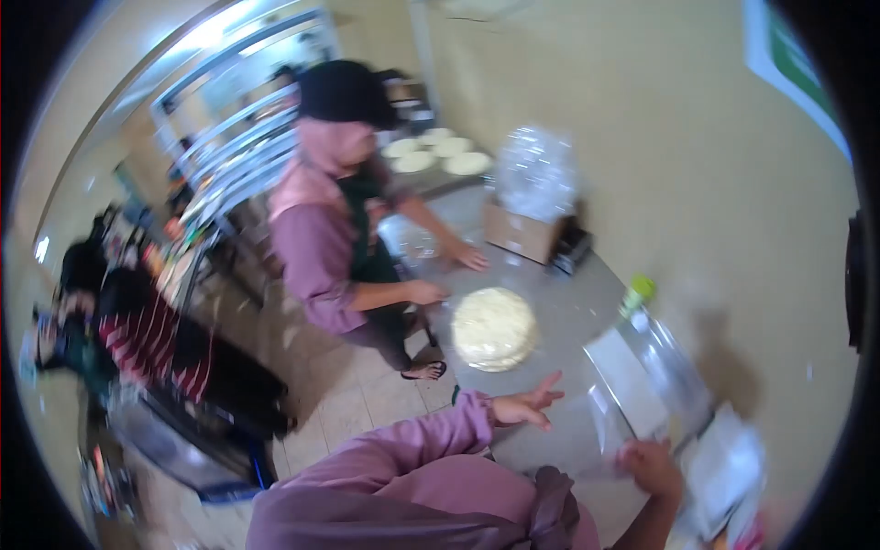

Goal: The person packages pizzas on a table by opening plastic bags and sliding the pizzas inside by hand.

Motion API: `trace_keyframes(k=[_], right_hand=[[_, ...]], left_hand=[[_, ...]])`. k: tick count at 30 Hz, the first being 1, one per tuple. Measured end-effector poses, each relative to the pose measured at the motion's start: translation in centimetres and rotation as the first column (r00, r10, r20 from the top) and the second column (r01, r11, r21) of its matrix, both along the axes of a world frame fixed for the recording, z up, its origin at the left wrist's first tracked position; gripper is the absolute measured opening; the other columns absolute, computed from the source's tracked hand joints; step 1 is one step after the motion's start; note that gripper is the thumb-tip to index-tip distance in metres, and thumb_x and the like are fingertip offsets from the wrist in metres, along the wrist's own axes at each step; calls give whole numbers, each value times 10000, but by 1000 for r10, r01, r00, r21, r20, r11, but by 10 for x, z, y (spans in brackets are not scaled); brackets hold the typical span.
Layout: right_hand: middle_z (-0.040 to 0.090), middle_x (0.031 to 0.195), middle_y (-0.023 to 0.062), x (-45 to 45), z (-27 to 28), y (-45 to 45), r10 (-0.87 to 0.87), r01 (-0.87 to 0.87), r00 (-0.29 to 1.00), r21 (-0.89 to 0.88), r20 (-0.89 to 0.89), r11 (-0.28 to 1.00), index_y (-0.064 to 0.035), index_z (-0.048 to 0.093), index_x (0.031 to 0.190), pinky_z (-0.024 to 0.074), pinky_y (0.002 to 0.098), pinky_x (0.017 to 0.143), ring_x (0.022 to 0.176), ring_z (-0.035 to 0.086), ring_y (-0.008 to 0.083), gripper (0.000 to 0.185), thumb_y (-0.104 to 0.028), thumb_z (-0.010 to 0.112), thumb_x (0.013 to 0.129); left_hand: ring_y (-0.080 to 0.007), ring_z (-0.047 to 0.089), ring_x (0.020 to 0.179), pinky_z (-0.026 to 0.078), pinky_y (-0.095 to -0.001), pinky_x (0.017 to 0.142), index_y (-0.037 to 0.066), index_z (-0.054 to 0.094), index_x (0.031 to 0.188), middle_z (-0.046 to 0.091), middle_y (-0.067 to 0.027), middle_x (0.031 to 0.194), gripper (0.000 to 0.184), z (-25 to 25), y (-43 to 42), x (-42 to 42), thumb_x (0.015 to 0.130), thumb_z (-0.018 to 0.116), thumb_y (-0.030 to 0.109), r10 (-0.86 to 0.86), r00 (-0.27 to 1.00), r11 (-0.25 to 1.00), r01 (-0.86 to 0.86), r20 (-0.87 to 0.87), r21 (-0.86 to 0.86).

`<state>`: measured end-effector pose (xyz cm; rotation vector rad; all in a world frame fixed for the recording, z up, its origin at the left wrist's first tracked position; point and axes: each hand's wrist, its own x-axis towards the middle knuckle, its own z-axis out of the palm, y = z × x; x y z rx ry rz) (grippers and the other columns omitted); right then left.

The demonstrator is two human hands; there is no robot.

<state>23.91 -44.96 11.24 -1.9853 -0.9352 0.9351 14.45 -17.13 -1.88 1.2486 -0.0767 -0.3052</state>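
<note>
My left hand (530, 403) is stretched over the grey table (559, 449) with its fingers spread, holding nothing. Just beyond it lies a stack of round, flat pale dough pieces (493, 328) with a shiny plastic-like surface. My right hand (649, 466) is closed at the table's right side, pinching the edge of a clear plastic sheet (605, 422). Whether that sheet is a single layer or a bag cannot be made out. A white flat pad or packet (628, 380) lies beside it.
A co-worker (321, 220) stands across the table, hands near the dough stack. Behind are a cardboard box (518, 231) with clear plastic bags (536, 174) and a tray of dough rounds (449, 183). A green-capped bottle (639, 291) stands by the wall. Other people (174, 339) are at left.
</note>
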Motion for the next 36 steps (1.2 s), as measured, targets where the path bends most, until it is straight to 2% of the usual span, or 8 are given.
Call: trace_keyframes(k=[6,11,14,17,20,24,30,36], right_hand=[[626,949,164,10,-13,48,433,-330,712,281,-553,901,93,575,1020,455,295,765,916,585,201,293,-118,492,835],[615,948,212,26,-12,69,502,-373,737,347,-453,861,95,587,939,510,349,590,816,627,282,279,-126,441,851],[618,915,223,41,-43,77,229,-104,886,310,-403,945,72,588,878,494,361,479,685,628,302,340,-222,418,887],[604,973,198,30,-56,97,-5,63,977,264,-215,962,49,553,959,492,358,518,736,611,288,428,-343,390,909],[557,1085,167,24,-71,130,-107,343,800,303,-590,889,22,481,1099,486,320,656,866,576,255,495,-422,371,910],[493,1189,164,-16,-63,174,-367,404,915,390,-169,828,-31,454,1188,381,382,891,1085,482,250,402,-287,504,881],[439,1253,226,-129,-26,262,144,-392,887,552,438,736,-7,646,850,305,398,979,1176,405,356,175,-147,642,747],[415,1263,250,-183,-36,318,127,-424,829,463,545,778,-10,648,801,302,425,977,1171,383,411,198,-204,642,759]], left_hand=[[-269,390,1203,307,-409,994,19,297,1322,385,-203,1305,612,-44,10,-22,817,602,181,-121,988,893,150,96,-425],[-233,569,983,423,-349,901,-31,529,1075,598,-149,1015,267,-17,20,-67,847,547,108,-15,1000,814,3,-16,-580],[-165,611,842,475,-284,794,-13,574,981,626,-95,907,170,10,38,-97,866,529,103,127,990,783,-138,-62,-607],[-115,589,756,469,-251,710,2,590,911,622,-44,827,146,19,60,-120,853,569,133,436,900,886,-428,8,-178],[-76,539,663,442,-234,627,22,585,789,602,11,736,164,46,92,-151,824,623,177,633,767,768,-639,108,41],[-69,475,585,400,-249,556,41,550,680,549,15,636,245,89,130,-188,776,676,229,649,709,609,-702,276,370],[-267,495,536,399,-357,533,23,504,635,507,-112,569,383,72,149,-206,719,691,346,441,767,229,-599,467,768],[-340,567,629,423,-437,568,36,534,687,560,-142,617,399,82,151,-237,700,668,411,369,890,238,-368,267,899]])
